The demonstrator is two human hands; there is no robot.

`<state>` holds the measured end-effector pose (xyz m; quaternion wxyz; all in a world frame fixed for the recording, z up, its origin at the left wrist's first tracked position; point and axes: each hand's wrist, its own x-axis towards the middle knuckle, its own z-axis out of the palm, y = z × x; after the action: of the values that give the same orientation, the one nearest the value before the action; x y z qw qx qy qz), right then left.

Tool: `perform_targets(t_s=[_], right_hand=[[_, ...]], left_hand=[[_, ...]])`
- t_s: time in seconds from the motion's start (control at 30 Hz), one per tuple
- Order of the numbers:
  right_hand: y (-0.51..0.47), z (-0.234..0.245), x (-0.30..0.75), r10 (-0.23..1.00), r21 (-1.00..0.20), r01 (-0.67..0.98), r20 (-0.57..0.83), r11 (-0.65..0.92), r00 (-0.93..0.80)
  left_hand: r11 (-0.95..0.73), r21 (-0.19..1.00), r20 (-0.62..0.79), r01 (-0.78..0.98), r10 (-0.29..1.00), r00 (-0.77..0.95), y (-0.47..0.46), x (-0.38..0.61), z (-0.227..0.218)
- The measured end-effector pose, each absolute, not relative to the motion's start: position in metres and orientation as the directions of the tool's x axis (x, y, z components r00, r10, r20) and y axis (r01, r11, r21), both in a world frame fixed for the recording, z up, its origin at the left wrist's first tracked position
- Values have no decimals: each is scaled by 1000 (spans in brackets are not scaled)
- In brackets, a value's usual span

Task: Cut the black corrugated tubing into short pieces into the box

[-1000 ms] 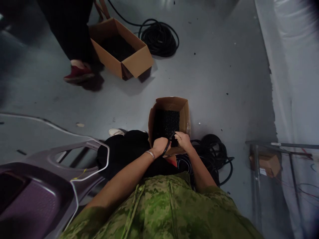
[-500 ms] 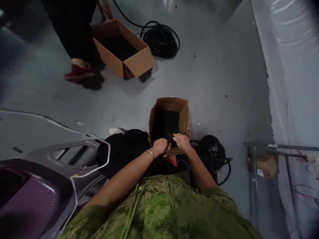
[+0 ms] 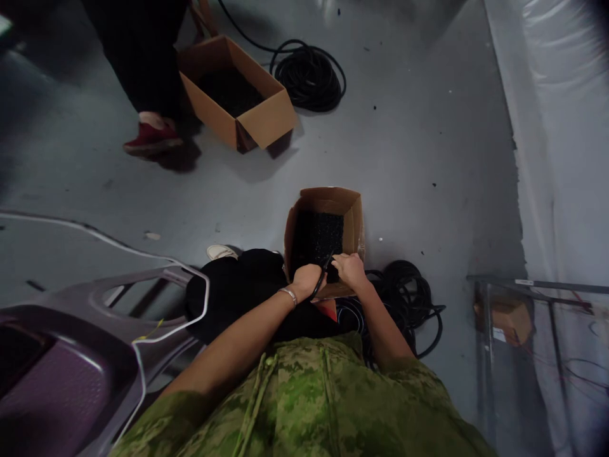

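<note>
While the left hand (image 3: 307,281) grips what looks like a black cord (image 3: 327,264) above the near end of the box (image 3: 353,227), the right hand (image 3: 351,271) sits just beside the cord's tip, its grip unclear to me; I'd steady the cord directly over the box.

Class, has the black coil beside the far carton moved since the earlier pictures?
No: against the far carton, the black coil lies in the same place, with no visible shift either way.

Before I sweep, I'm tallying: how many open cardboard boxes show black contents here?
2: the nearer box, at the left hand and right hand; the farther box, beside a person's red shoe. Others may be hidden.
</note>
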<state>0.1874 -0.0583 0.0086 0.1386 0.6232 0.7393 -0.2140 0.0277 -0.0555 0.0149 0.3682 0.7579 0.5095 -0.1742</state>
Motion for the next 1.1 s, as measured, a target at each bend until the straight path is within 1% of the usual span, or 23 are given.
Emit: perform_targets(t_s=[0.2, 0.37, 0.43, 0.63, 0.8, 0.9, 0.97, 1.1], right_hand=[[-57, 3, 185, 870, -141, 984, -466, 111, -165], [-62, 2, 182, 852, -171, 967, -461, 189, -248], [-64, 2, 182, 849, -180, 960, -451, 215, -275], [-63, -1, 183, 857, -172, 960, -437, 221, -275], [-68, -4, 174, 822, -171, 941, -457, 293, -339], [-75, -6, 174, 846, -140, 972, -479, 191, -235], [-79, -9, 179, 838, -126, 984, -518, 125, -173], [-88, -17, 191, 805, -116, 991, -580, 69, -124]], left_hand=[[-172, 364, -662, 915, 643, 384, -54, 29, 13], [-152, 354, -724, 923, 580, 373, -53, 29, 13], [-152, 361, -728, 920, 571, 380, -53, 29, 13], [-151, 389, -696, 909, 598, 397, -53, 27, 13], [-110, 412, -661, 905, 647, 380, -50, 26, 11], [-115, 398, -661, 910, 652, 372, -49, 25, 9], [-125, 385, -684, 914, 626, 374, -49, 25, 10], [-157, 364, -726, 918, 570, 385, -50, 24, 14]])
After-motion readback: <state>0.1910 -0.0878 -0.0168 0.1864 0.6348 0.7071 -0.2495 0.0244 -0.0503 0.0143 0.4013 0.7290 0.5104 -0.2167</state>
